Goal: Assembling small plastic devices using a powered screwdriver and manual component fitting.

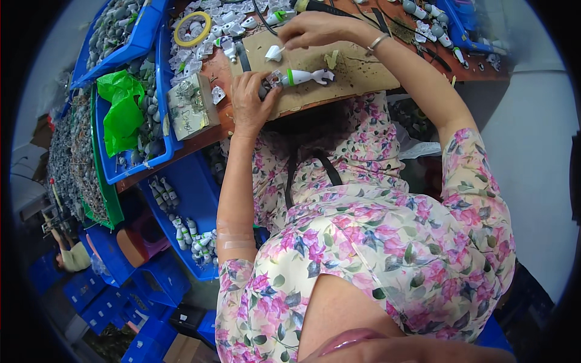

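Observation:
A white and grey handheld device point(302, 77) with a bright green ring lies on a sheet of cardboard point(363, 75) at the front of the table. My left hand point(249, 100) is closed around its grey end, thumb on the near side. The device's forked white end points right. Farther back, my right hand point(318, 30) is bent over the cardboard with its fingertips pinched together. A small white plastic piece point(273, 53) is at those fingertips and looks gripped by them. A dark strip point(242, 55) lies left of it.
Loose white shells and a yellow tape roll point(192, 29) crowd the table's far left. A small box point(192, 106) stands beside my left hand. Blue bins point(172, 154) of grey parts flank the table. A lower blue bin point(200, 181) holds several similar devices. Black cables point(417, 45) run behind.

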Demonstrator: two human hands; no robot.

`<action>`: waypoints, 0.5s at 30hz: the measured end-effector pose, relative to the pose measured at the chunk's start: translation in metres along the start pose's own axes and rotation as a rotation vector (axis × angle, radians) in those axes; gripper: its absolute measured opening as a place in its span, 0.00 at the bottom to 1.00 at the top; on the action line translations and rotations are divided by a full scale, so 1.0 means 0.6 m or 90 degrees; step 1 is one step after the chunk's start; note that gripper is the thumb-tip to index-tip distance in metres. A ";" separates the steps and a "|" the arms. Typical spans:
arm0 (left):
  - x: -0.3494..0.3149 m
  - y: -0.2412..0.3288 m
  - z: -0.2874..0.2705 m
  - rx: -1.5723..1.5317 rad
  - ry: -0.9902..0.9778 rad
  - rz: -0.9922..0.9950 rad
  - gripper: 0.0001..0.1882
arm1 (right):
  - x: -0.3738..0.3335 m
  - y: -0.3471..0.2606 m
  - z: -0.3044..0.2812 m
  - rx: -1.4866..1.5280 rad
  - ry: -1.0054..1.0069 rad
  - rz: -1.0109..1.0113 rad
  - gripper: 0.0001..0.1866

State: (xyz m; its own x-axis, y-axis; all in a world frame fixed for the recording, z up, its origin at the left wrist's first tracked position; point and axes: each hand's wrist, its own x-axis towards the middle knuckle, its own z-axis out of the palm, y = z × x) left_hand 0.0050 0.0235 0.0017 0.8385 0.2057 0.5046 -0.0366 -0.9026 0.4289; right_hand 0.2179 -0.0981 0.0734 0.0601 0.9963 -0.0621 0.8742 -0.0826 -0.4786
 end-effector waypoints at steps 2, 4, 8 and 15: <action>-0.003 0.000 -0.003 0.003 0.002 -0.008 0.18 | -0.019 0.015 0.027 -0.082 0.191 0.034 0.10; 0.003 0.005 -0.001 -0.003 0.003 -0.005 0.18 | -0.043 0.045 0.077 -0.233 0.336 0.051 0.09; 0.000 0.002 -0.005 -0.002 -0.007 -0.009 0.19 | -0.062 0.036 0.109 -0.317 0.417 0.065 0.09; -0.003 0.002 -0.016 -0.026 -0.030 0.000 0.22 | -0.091 -0.075 0.160 -0.143 0.448 -0.010 0.15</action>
State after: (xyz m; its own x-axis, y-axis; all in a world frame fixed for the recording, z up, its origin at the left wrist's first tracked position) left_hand -0.0020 0.0255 0.0086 0.8633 0.1872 0.4688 -0.0572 -0.8864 0.4594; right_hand 0.1291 -0.1513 0.0143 0.2758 0.7847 0.5552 0.9505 -0.1365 -0.2793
